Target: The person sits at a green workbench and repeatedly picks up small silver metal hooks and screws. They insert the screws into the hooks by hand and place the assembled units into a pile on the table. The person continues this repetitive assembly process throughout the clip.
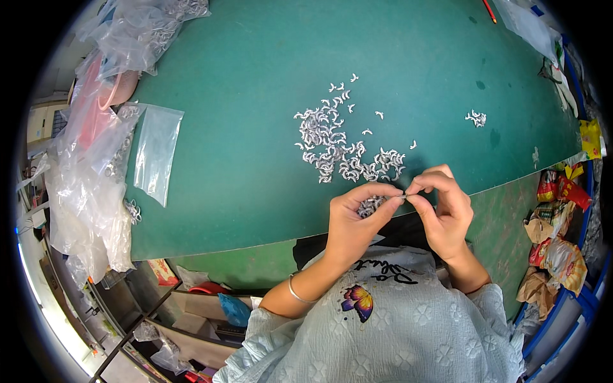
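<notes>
Head view: left hand (354, 220) and right hand (449, 210) meet over the near edge of the green tabletop (249, 179), thumb and forefinger of each clamped on one small grey piece (403, 196) between the tips. More grey bits (369, 206) show in the left hand's crook; can't tell if palmed or on the table.

From the hands: main pile (313, 131) at 10–11 o'clock, close; small cluster (476, 119) at 1–2, well apart; flat clear bag (156, 153) at 9, near the bulky plastic bags (89, 191) along the left edge.

Edge runs 8 to 3 o'clock; forearms cross it at 6. Open room: 12 o'clock past the pile, and 2–3.
</notes>
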Tool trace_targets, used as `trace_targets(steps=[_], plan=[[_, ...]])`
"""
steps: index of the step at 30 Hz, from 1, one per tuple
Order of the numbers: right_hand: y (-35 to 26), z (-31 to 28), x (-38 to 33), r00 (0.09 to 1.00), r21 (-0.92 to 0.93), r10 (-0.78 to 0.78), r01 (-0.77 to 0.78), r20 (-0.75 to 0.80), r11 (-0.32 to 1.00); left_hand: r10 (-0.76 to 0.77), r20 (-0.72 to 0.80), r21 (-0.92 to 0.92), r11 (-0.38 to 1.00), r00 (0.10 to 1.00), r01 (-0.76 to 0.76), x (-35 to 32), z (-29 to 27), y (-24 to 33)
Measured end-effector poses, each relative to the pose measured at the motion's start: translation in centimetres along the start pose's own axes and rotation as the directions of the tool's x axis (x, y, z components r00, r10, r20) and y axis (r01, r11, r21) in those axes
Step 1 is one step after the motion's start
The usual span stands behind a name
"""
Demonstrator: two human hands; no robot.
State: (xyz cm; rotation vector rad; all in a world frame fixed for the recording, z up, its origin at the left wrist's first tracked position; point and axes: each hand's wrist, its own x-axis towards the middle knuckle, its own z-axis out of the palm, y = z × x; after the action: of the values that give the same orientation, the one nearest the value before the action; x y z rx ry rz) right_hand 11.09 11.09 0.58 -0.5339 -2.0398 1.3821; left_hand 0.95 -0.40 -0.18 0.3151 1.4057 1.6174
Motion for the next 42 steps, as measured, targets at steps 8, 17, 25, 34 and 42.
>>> trace_targets(steps=[8,17,25,34,42], plan=[[-0.2,0.0,-0.2,0.977,0.259,0.208,-0.214,0.050,0.942,-0.235,0.187,-0.339,0.896,0.954,0.287,0.1,-0.6,-0.3],[1.7,-0.4,0.7,0.984,-0.237,0.178,-0.174,-0.001,0.956,-0.300,0.259,-0.590,0.703,0.918,0.397,0.3,-0.6,0.4],[2.3,0.7,1.0,0.991,-0.514,-0.097,0.132,0.094,0.847,-0.200,0.239,-0.551,0.777,0.950,0.303,0.3,-1.4,-0.4],[1.4,0.0,0.3,0.971,0.008,0.239,-0.239,0.019,0.971,-0.080,0.011,-0.128,0.988,0.997,0.081,0.0,-0.4,-0.7],[0.2,-0.1,0.0,0.924,0.272,0.357,-0.382,0.139,0.883,0.292,-0.038,0.248,0.929,0.956,-0.274,0.1,0.4,-0.7]])
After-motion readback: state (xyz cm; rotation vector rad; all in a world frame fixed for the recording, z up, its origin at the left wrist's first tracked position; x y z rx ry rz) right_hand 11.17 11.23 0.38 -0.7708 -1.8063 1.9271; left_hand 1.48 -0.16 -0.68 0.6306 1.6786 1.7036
